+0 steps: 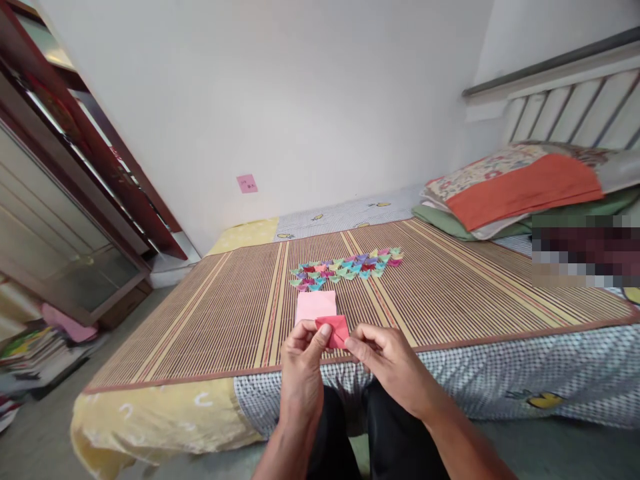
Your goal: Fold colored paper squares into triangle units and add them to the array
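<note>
Between my two hands is a small folded piece of red origami paper [334, 330], held up over the near edge of the mat. My left hand [303, 353] pinches its left side with thumb and fingers. The lower right corner is pinched by my right hand [385, 360]. Just behind the red paper, a pad of pink square paper [316, 305] lies on the mat, its near part hidden. Beyond the pad, several small folded paper boats [345, 268] in many colours sit close together in rows.
A striped bamboo mat [210, 313] covers the bed, over a checked sheet [520, 373]. Pillows with an orange band [530, 190] are piled at the right. A pink note [247, 183] is on the white wall. Books [35, 350] are stacked on the floor at left.
</note>
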The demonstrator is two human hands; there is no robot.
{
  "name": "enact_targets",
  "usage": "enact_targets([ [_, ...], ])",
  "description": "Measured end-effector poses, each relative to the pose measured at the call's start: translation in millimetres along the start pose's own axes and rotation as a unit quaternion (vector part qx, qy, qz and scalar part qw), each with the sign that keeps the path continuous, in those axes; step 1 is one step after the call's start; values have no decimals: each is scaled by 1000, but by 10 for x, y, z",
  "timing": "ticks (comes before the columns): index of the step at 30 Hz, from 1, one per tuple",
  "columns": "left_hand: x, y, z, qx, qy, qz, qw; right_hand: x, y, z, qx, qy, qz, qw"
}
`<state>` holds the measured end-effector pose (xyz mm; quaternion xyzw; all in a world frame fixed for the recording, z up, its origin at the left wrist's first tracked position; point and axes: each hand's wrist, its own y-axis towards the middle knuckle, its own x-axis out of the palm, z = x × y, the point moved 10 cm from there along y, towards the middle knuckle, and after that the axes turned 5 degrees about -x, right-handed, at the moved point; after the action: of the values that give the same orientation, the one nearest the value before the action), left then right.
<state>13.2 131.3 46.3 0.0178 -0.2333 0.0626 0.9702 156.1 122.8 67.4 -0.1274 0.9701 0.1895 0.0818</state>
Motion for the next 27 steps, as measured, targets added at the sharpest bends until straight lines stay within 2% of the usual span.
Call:
enact_targets([
  [5, 21, -12, 7, 4, -6, 6, 1000, -37, 0, -14, -15, -15, 25, 999],
  [10, 46, 33, 45, -8, 27, -19, 999, -101, 10, -178, -93, -141, 37, 985],
  [13, 19, 37, 124, 23, 91, -11, 996, -125, -18, -293, -150, -210, 65, 964],
  [15, -3, 17, 198, 61, 134, 6, 989, -126, -36, -325, -161, -223, 80, 958],
  [18, -32, -20, 242, 95, 157, 31, 982, -140, -39, -294, -132, -180, 100, 970],
  [23, -24, -33, 144, 80, 92, 22, 992, -70, -6, -88, -45, -12, 71, 996],
  [25, 1, -27, 99, 59, 79, 6, 995, -71, -8, -68, -43, 3, 68, 997],
  [27, 45, -22, 63, 34, 86, -19, 996, -86, -15, -89, -57, -26, 69, 996],
])
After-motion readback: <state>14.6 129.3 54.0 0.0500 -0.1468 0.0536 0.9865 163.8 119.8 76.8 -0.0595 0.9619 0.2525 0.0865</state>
